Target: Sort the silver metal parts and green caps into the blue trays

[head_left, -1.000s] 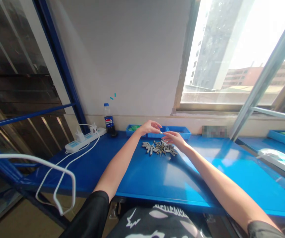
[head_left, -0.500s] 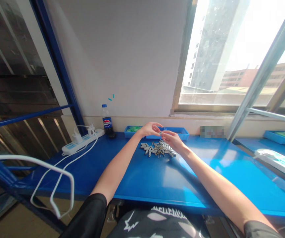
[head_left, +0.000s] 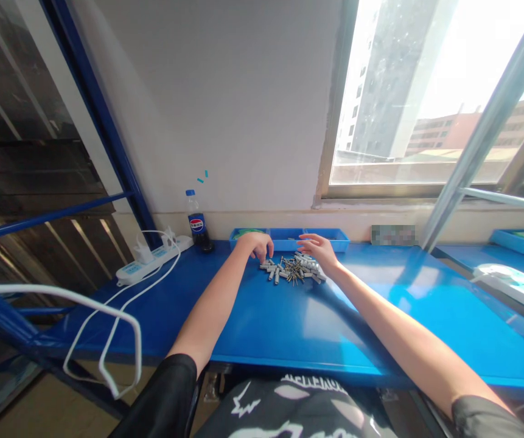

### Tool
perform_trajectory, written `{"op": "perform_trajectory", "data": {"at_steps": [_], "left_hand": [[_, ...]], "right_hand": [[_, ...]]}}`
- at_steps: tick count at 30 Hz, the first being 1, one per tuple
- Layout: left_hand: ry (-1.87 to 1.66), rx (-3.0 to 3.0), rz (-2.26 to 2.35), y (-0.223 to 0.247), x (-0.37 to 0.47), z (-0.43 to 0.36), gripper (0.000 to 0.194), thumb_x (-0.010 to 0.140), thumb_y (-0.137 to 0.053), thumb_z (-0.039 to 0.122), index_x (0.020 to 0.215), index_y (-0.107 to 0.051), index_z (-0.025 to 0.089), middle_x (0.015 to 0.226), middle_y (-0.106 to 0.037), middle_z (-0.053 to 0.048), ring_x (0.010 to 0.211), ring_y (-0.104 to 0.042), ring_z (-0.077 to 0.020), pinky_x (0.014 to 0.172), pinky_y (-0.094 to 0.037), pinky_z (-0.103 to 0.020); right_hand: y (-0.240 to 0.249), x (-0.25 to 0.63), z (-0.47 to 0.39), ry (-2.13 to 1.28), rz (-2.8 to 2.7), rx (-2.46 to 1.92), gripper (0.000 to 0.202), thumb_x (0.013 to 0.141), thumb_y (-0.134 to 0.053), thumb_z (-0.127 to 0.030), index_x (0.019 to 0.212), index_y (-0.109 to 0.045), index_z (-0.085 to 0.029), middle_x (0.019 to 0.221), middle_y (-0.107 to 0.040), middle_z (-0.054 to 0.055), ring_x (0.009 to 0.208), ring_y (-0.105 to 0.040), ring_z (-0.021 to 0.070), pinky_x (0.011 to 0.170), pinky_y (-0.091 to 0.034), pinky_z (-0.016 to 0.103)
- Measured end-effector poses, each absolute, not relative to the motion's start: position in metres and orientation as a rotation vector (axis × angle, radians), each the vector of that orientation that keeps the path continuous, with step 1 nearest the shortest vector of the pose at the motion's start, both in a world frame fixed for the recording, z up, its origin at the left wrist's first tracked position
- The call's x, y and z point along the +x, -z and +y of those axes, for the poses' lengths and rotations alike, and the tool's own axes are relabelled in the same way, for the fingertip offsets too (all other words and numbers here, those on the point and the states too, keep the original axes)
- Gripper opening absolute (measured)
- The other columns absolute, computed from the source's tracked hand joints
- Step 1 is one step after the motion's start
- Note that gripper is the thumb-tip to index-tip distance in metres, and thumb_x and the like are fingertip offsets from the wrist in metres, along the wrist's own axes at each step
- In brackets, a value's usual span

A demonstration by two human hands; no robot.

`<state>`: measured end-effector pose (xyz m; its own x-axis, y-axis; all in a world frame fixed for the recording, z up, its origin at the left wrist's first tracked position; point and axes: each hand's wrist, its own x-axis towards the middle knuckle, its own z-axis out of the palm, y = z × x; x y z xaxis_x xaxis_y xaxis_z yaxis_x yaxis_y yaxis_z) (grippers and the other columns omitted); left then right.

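Note:
A pile of small grey cylinders and thin metal pins [head_left: 293, 271] lies on the blue table [head_left: 284, 322]. My left hand [head_left: 260, 245] hangs over the left end of the pile, fingers pointing down and apart, with nothing seen in it. At the upper right of the pile is my right hand [head_left: 320, 250], its fingers spread and nothing visible between them. Behind both hands stands a blue divided tray [head_left: 286, 244], with green material [head_left: 249, 232] in its left compartment. My left hand partly covers the tray's front.
A cola bottle [head_left: 198, 224] stands at the back left beside a white power strip [head_left: 152, 260] with looping white cables. A partly blurred green box [head_left: 393, 235] is by the wall. Another blue tray [head_left: 521, 241] and power strip [head_left: 517, 285] are far right.
My hands have parted from where they met above the pile. The left one has moved left and down towards the pile, and the right one has shifted slightly right with its fingers opened.

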<state>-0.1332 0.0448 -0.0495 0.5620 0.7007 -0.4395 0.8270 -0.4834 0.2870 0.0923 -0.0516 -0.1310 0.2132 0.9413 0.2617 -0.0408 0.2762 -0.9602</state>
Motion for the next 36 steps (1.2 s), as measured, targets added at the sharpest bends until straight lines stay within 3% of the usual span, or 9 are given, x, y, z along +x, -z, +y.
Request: {"op": "perform_trajectory", "data": {"at_steps": [9, 18, 28, 33, 36], "left_hand": [[0.307, 2.424, 1.283, 0.061, -0.124, 0.036, 0.038, 0.046, -0.090, 0.013, 0.081, -0.078, 0.019, 0.072, -0.075, -0.005, 0.061, -0.069, -0.0197, 0.068, -0.060, -0.029], [0.174, 2.571, 1.224, 0.061, -0.118, 0.033, 0.023, 0.047, -0.083, 0.006, 0.065, -0.075, 0.018, 0.066, -0.072, -0.004, 0.071, -0.069, -0.0209, 0.082, -0.059, -0.032], [0.183, 2.577, 1.317, 0.060, -0.115, 0.026, 0.029, 0.044, -0.091, 0.007, 0.066, -0.075, 0.017, 0.068, -0.073, -0.007, 0.073, -0.073, -0.0238, 0.082, -0.060, -0.033], [0.117, 2.620, 1.443, 0.058, -0.112, 0.027, 0.040, 0.038, -0.096, 0.006, 0.071, -0.076, 0.014, 0.094, -0.077, -0.018, 0.090, -0.075, -0.0357, 0.089, -0.060, -0.046], [0.085, 2.635, 1.492, 0.062, -0.108, 0.027, 0.048, 0.032, -0.098, 0.006, 0.073, -0.076, 0.014, 0.097, -0.077, -0.018, 0.094, -0.075, -0.0368, 0.091, -0.060, -0.045]], "right_hand": [[0.123, 0.100, -0.058, -0.899, -1.073, -1.081, 0.029, 0.074, -0.080, -0.034, 0.098, -0.076, -0.019, 0.087, -0.080, 0.007, 0.066, -0.071, 0.0157, 0.065, -0.059, 0.028], [0.122, 0.099, -0.060, -0.933, -1.083, -1.125, 0.028, 0.076, -0.077, -0.032, 0.100, -0.076, -0.019, 0.087, -0.079, 0.007, 0.064, -0.069, 0.0139, 0.062, -0.056, 0.025], [0.122, 0.098, -0.062, -0.976, -1.098, -1.121, 0.025, 0.075, -0.078, -0.033, 0.097, -0.076, -0.020, 0.086, -0.080, 0.006, 0.064, -0.069, 0.0152, 0.060, -0.056, 0.025], [0.123, 0.098, -0.061, -0.988, -1.104, -1.120, 0.025, 0.076, -0.077, -0.034, 0.097, -0.077, -0.020, 0.085, -0.080, 0.006, 0.063, -0.069, 0.0143, 0.059, -0.056, 0.025], [0.124, 0.098, -0.061, -0.997, -1.111, -1.118, 0.025, 0.076, -0.078, -0.035, 0.097, -0.077, -0.020, 0.086, -0.080, 0.007, 0.064, -0.069, 0.0147, 0.058, -0.056, 0.025]]}}
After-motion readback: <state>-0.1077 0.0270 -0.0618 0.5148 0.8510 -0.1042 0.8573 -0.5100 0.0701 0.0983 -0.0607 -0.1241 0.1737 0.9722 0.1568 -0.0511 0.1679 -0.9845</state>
